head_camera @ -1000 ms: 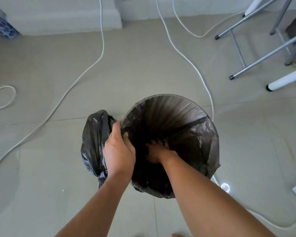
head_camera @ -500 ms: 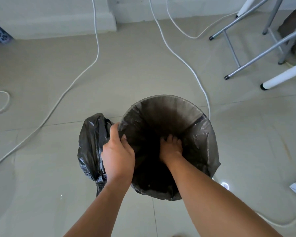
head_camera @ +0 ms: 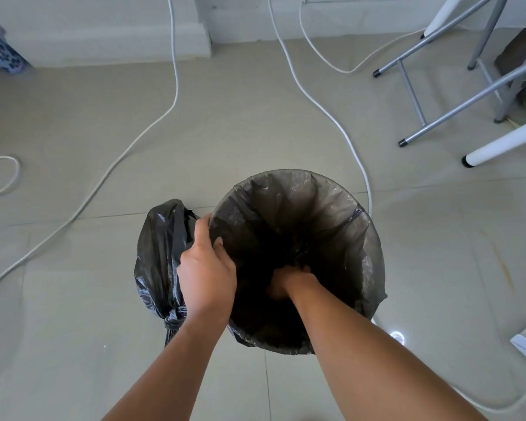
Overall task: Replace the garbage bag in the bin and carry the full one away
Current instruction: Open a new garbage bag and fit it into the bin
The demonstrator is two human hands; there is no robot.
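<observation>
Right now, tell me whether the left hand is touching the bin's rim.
Touching. The head view shows the left hand gripping the liner-covered rim of the bin, thumb outside, fingers curled inside.

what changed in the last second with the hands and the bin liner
The right hand, inside the new liner, went from the near side up toward the middle, then back down and deeper. The liner's folds spread smoother against the bin wall. The left hand stayed gripping the rim; the tied full bag stayed beside the bin.
</observation>
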